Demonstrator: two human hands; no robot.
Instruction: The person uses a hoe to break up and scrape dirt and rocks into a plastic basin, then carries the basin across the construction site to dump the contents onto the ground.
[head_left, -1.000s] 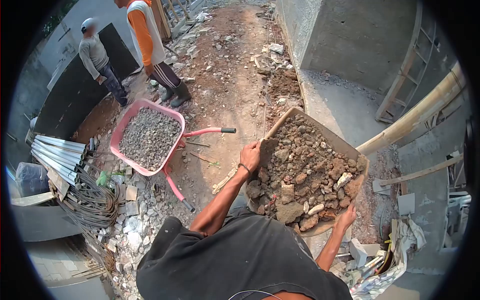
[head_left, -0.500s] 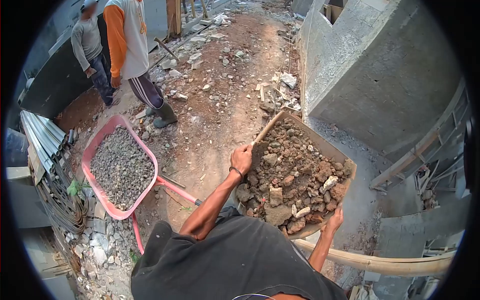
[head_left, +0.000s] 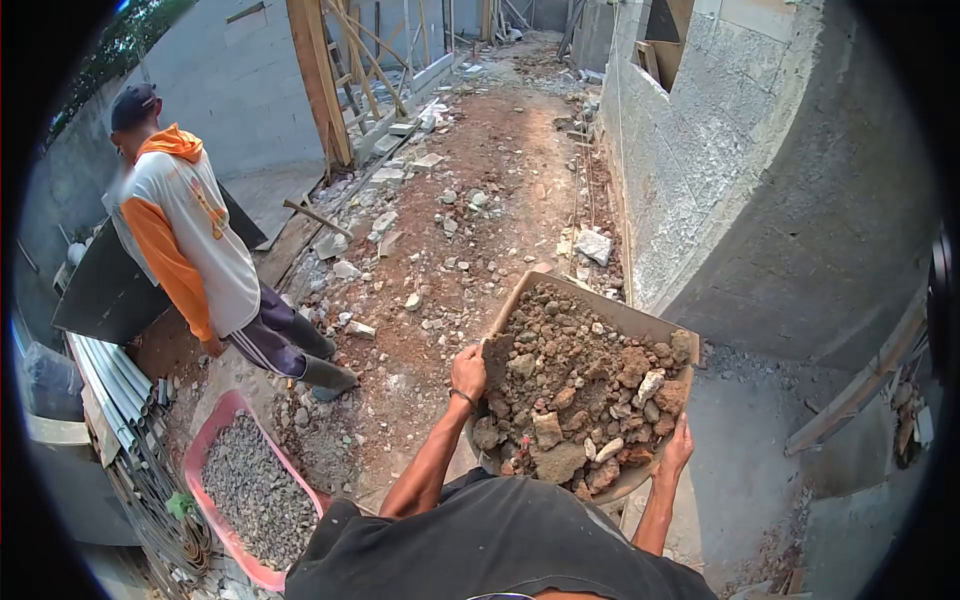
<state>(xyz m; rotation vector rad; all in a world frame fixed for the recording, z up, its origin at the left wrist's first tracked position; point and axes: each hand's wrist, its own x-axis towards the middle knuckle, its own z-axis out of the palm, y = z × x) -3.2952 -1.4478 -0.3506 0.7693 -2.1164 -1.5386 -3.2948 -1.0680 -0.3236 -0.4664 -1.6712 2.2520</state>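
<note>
A tan, open-topped tub (head_left: 632,314) with straight-edged sides is in front of my body, heaped with brown soil and rubble (head_left: 578,385). Fingers of my left hand (head_left: 468,373) are closed over its left rim, and a dark band circles that wrist. On the opposite side, my right hand (head_left: 676,448) grips the lower right edge, the fingers partly hidden by the wall. Broken stones and pale chunks lie on top of the load. The tub's underside is out of sight.
A pink wheelbarrow (head_left: 190,470) full of grey gravel stands left. A person in an orange-sleeved shirt (head_left: 205,245) is beyond it, with another person mostly hidden behind. Debris litters the dirt path (head_left: 480,190). A rough concrete wall (head_left: 690,170) borders the right; metal pipes (head_left: 110,385) lie left.
My view has tilted up, showing more of the path. The tub remains in both hands. The orange-sleeved person now overlaps the other person, and the wheelbarrow sits lower in view.
</note>
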